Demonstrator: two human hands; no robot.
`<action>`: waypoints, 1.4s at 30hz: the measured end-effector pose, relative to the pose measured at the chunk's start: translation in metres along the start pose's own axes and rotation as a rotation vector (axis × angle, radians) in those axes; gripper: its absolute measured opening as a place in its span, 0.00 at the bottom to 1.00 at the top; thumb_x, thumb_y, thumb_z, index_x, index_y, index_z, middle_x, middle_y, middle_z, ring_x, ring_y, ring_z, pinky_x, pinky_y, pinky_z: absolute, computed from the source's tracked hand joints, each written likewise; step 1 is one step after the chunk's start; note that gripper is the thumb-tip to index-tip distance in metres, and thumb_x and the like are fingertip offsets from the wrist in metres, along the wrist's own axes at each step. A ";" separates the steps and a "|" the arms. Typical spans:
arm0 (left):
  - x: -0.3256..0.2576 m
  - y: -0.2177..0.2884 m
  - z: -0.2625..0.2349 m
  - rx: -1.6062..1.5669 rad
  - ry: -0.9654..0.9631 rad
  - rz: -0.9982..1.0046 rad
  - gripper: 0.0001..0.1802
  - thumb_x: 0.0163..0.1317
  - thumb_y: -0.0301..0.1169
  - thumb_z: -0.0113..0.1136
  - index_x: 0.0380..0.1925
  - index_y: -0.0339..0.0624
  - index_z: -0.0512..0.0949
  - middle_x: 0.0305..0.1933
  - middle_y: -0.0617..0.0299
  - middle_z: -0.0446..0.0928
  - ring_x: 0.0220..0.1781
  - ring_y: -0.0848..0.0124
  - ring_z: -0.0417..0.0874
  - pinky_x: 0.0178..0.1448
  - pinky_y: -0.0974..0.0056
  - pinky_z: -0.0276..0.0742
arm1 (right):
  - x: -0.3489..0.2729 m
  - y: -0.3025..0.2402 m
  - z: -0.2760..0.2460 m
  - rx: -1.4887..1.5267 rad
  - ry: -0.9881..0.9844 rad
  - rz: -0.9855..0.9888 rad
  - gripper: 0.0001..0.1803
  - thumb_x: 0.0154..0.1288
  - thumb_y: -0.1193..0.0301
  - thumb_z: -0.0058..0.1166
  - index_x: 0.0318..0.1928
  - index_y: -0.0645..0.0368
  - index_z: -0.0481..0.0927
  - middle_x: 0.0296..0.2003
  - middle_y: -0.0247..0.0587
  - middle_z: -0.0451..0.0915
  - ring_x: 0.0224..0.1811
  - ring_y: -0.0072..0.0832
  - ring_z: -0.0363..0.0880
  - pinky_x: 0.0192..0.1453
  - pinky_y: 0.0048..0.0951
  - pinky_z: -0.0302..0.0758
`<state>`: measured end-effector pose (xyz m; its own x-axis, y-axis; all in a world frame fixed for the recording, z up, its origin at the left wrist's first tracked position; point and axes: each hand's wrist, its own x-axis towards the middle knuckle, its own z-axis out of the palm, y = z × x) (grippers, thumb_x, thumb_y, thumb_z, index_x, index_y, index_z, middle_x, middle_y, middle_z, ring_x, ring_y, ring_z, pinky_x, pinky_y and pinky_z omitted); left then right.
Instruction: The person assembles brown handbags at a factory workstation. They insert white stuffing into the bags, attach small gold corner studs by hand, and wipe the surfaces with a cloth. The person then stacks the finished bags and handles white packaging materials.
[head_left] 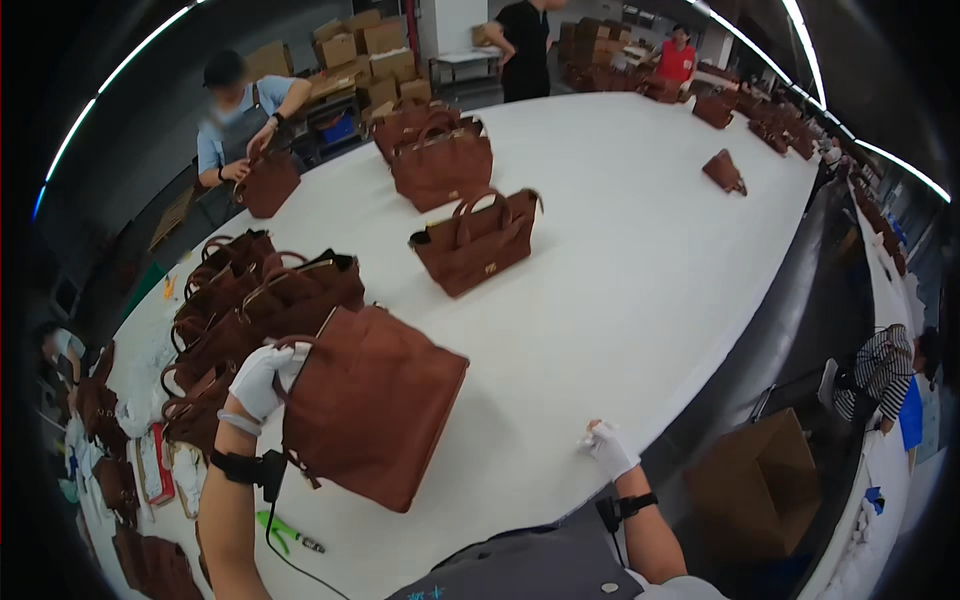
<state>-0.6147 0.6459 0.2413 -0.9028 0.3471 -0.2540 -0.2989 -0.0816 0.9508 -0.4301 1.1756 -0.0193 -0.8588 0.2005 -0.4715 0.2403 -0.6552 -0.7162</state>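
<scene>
Head view, looking down over a long white work table (620, 290). The left hand (262, 380), in a white glove, was closed around the top edge and handle of a rust-brown suede tote bag (372, 405), which hung tilted just above the table surface in the lower left of the frame, its flat side turned toward the camera. The right hand (608, 447), also in a white glove, rested at the near table edge in the lower centre, well apart from the bag; its fingers were loosely curled, and whether they pinched anything small could not be told. A black band sat on each wrist, with a thin cable running down from the left one.

Just behind the held bag, a cluster of similar brown handbags (250, 300) stood crowded along the left edge of the table. A single brown handbag with upright handles (475, 240) stood alone in the upper centre, and two more brown handbags (438, 150) stood beyond it. A small green-handled tool (285, 532) lay on the table beside the left forearm. At the upper left a person in a dark cap (240, 110) held another brown bag; at the lower right a brown cardboard box (760, 480) stood on the floor.
</scene>
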 end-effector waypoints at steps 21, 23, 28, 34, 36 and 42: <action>0.031 -0.189 0.074 1.070 0.394 -0.149 0.29 0.66 0.42 0.58 0.54 0.22 0.73 0.47 0.42 0.81 0.50 0.58 0.83 0.55 0.62 0.77 | 0.027 0.012 0.125 -0.126 -0.119 0.101 0.08 0.68 0.71 0.55 0.38 0.64 0.79 0.33 0.35 0.78 0.27 0.17 0.75 0.37 0.24 0.81; 0.013 -0.203 0.051 1.112 0.496 -0.181 0.31 0.63 0.41 0.62 0.53 0.20 0.73 0.44 0.40 0.82 0.48 0.58 0.84 0.51 0.62 0.79 | 0.026 0.019 0.111 -0.096 -0.157 0.076 0.07 0.69 0.71 0.54 0.38 0.63 0.78 0.32 0.33 0.76 0.29 0.18 0.73 0.39 0.26 0.81; 0.008 -0.192 0.076 0.897 0.643 -0.333 0.18 0.56 0.31 0.64 0.42 0.26 0.77 0.34 0.50 0.83 0.38 0.62 0.85 0.43 0.59 0.80 | 0.029 0.015 0.118 -0.149 -0.181 0.078 0.06 0.70 0.72 0.53 0.37 0.62 0.77 0.30 0.33 0.73 0.28 0.19 0.72 0.40 0.32 0.82; -0.009 -0.224 0.028 0.456 0.565 -0.159 0.07 0.58 0.27 0.58 0.34 0.34 0.75 0.29 0.63 0.77 0.29 0.75 0.75 0.35 0.67 0.74 | 0.034 0.014 0.122 -0.100 -0.265 0.154 0.05 0.70 0.73 0.52 0.36 0.59 0.76 0.28 0.34 0.73 0.24 0.21 0.70 0.40 0.34 0.80; -0.005 -0.165 0.065 0.213 0.538 -0.155 0.04 0.59 0.24 0.55 0.33 0.36 0.73 0.30 0.64 0.75 0.29 0.77 0.73 0.35 0.69 0.72 | 0.033 0.015 0.122 -0.100 -0.264 0.147 0.07 0.71 0.69 0.53 0.36 0.58 0.75 0.27 0.33 0.72 0.23 0.22 0.68 0.39 0.34 0.78; 0.004 -0.017 0.105 0.438 0.475 0.260 0.08 0.57 0.16 0.49 0.35 0.37 0.73 0.33 0.66 0.74 0.35 0.80 0.73 0.42 0.73 0.72 | 0.036 0.011 0.116 -0.117 -0.293 0.147 0.08 0.71 0.68 0.54 0.35 0.57 0.75 0.27 0.32 0.71 0.24 0.21 0.69 0.39 0.34 0.78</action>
<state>-0.5809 0.7472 0.2428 -0.9956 -0.0869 0.0363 0.0074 0.3127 0.9498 -0.5105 1.0913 0.0155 -0.9005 -0.1190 -0.4183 0.4069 -0.5701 -0.7137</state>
